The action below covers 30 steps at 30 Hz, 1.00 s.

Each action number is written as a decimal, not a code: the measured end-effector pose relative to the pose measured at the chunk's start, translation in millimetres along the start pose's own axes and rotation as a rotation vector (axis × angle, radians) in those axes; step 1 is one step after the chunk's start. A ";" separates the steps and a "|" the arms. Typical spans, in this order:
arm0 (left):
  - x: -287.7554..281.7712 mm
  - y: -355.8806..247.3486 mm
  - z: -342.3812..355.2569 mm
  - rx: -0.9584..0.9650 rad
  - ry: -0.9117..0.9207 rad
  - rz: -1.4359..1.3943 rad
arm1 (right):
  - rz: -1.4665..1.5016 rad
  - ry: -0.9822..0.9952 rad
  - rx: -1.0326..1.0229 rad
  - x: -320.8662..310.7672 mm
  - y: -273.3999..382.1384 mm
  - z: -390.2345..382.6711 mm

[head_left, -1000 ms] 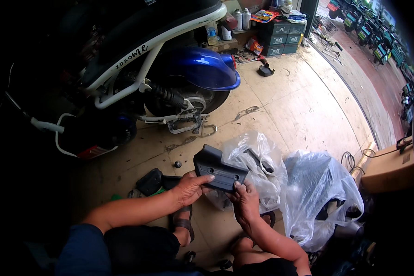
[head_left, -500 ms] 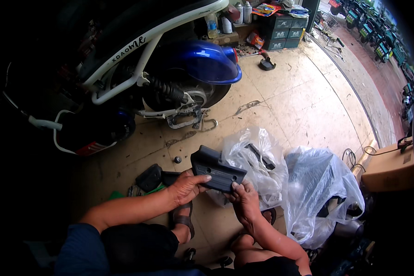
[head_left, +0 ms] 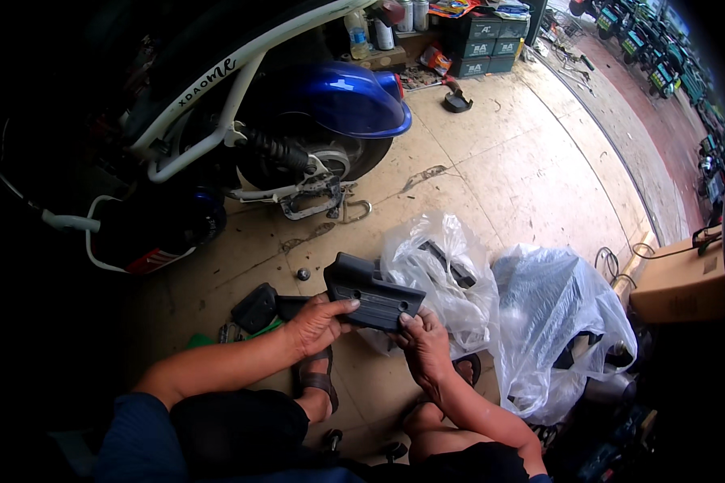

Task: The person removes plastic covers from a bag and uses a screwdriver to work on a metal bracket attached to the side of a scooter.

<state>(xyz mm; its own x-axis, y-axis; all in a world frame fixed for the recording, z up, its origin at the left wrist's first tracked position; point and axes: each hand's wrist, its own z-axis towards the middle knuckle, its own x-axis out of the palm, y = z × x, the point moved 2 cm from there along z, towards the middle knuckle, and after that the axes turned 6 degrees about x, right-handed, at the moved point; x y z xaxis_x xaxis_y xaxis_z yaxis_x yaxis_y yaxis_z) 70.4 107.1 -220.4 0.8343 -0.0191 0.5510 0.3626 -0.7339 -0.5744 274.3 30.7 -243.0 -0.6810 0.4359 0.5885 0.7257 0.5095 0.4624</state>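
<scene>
While the person squats on the tiled floor (head_left: 491,177), both hands are clamped on a dark grey plastic cover (head_left: 370,295), a chunky moulded piece with a matte, slightly ribbed face and a couple of small round holes along its lower edge. It's held up off the floor, just in front of the knees, tilted down to the right. The left hand (head_left: 318,324) grips its lower left end, thumb stretched along the bottom edge and fingers curled behind. The right hand (head_left: 424,346) pinches the lower right corner, thumb tip pressed on the front face.

Right behind the cover sits a crinkly clear plastic bag (head_left: 443,266) with another dark part inside it, and beside that a bigger, cloudier bag (head_left: 556,322), all wrinkles and glare, holding more black pieces. Just left of the left hand there's a small rounded black plastic piece (head_left: 255,308) lying on the floor, with a bit of green under it. A small round nut or bolt (head_left: 303,274) lies a little further up.

Further back stands a scooter (head_left: 242,145) with a white tubular frame, a coiled black spring shock and a glossy blue rear fender (head_left: 346,101) over the wheel. A brown cardboard box (head_left: 685,282) sits at the right edge. Dark stacked crates (head_left: 479,40) are against the far wall.
</scene>
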 end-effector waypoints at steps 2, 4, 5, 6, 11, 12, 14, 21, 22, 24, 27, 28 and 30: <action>-6.0 3.5 1.7 -0.003 0.003 0.029 | -0.017 0.042 -0.014 -0.9 -0.1 -0.5; -16.1 3.6 3.8 0.012 -0.015 0.055 | -0.149 0.085 -0.068 -2.5 0.8 2.6; -25.5 3.5 4.4 0.022 -0.036 0.063 | -0.272 0.101 -0.111 -8.5 -3.4 7.8; -32.6 1.6 5.7 0.028 -0.050 0.069 | -0.398 0.108 -0.158 -14.1 -5.5 8.7; -64.7 -30.7 -13.8 0.089 -0.120 0.075 | -1.582 -0.116 -1.026 -32.6 18.6 -5.7; -75.7 -34.7 -19.2 0.103 -0.130 0.077 | -1.609 -0.157 -1.116 -35.6 27.0 -8.0; -97.6 -34.7 -29.5 0.128 -0.168 0.088 | -1.660 -0.239 -1.287 -36.6 44.2 -14.5; -116.1 0.4 -69.0 0.134 -0.265 0.039 | -1.639 -0.228 -0.759 -37.1 101.1 23.0; -121.8 7.0 -71.6 0.113 -0.265 0.049 | -1.859 -0.228 -0.631 -34.3 87.2 24.7; -137.4 22.1 -72.2 0.068 -0.263 0.067 | -1.905 -0.264 -0.417 -42.2 65.8 40.6; -141.2 38.4 -65.1 0.041 -0.252 0.058 | -1.724 -0.288 -0.534 -67.4 62.7 59.5; -143.1 42.0 -66.0 0.038 -0.254 0.053 | -1.553 -0.264 -0.853 -57.2 76.1 55.7; -152.6 49.6 -66.3 -0.004 -0.297 0.096 | -1.160 -0.198 -0.486 -32.3 112.9 48.0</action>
<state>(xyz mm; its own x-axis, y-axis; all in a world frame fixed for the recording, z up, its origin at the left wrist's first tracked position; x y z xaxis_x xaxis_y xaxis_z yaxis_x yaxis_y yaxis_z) -66.4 28.7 -292.9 0.9497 0.1102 0.2933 0.2751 -0.7413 -0.6122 373.5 109.7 -241.6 -0.9104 0.0429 -0.4115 -0.3701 0.3599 0.8564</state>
